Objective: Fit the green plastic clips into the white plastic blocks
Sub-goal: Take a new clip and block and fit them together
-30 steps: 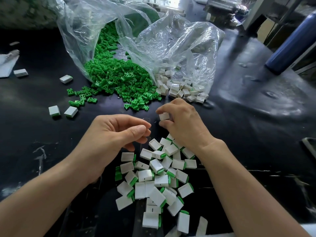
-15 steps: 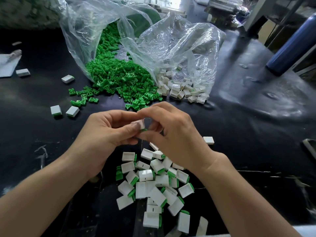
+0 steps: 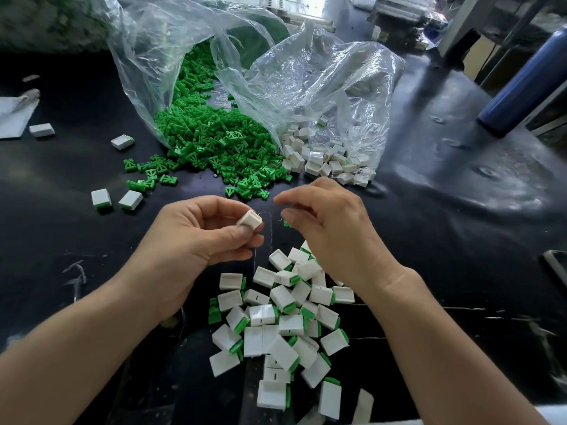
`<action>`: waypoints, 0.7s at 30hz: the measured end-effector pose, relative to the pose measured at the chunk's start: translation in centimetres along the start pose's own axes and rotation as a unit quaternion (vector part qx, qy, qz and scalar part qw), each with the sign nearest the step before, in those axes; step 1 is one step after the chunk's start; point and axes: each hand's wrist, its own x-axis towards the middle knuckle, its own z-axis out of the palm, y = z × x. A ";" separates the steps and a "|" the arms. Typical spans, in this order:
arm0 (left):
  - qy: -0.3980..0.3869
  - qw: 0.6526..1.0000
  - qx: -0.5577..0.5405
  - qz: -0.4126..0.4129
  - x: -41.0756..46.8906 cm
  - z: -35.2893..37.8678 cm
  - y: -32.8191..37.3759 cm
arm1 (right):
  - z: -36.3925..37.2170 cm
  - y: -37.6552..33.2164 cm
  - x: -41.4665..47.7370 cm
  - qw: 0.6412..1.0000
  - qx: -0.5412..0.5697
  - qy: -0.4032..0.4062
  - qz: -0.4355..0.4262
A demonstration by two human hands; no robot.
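My left hand (image 3: 196,237) pinches a single white block (image 3: 250,219) between thumb and fingers, raised above the black table. My right hand (image 3: 334,228) hovers just to the right of it, a small gap between them, with curled fingers; a sliver of a green clip (image 3: 287,223) shows under its fingertips. Loose green clips (image 3: 214,142) spill from a clear bag at the back. Beside them, empty white blocks (image 3: 322,157) lie in a second clear bag. A heap of white blocks with green clips fitted (image 3: 276,326) lies below my hands.
Two fitted blocks (image 3: 101,198) lie at the left, with two more blocks (image 3: 122,142) farther back. A blue cylinder (image 3: 527,84) leans at the far right. White paper (image 3: 12,118) lies at the left edge. The clear bags (image 3: 306,75) take up the back middle.
My hands came together at a white block, then parted. The block is now in my left hand, and my right hand has drawn away to the right.
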 end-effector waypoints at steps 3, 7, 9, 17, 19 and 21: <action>-0.004 1.000 0.005 -0.001 -0.1 0.0 0.0 | 0.0 -0.2 0.0 0.996 0.084 0.008 0.018; -0.015 1.000 0.015 -0.001 -0.2 0.0 0.0 | 0.3 -0.5 -0.2 0.985 0.173 0.001 0.028; -0.018 1.000 0.019 0.002 -0.3 0.1 0.1 | 0.4 -0.6 -0.3 0.983 0.180 0.005 0.027; -0.024 0.999 0.037 0.000 -0.4 0.1 0.1 | 0.6 -0.6 -0.4 0.984 0.176 -0.010 0.036; -0.022 0.999 0.042 0.004 -0.4 0.2 0.1 | 0.6 -0.7 -0.5 0.984 0.170 -0.019 0.038; -0.020 0.999 0.047 0.010 -0.5 0.2 0.2 | 0.5 -0.8 -0.4 0.985 0.166 -0.029 0.046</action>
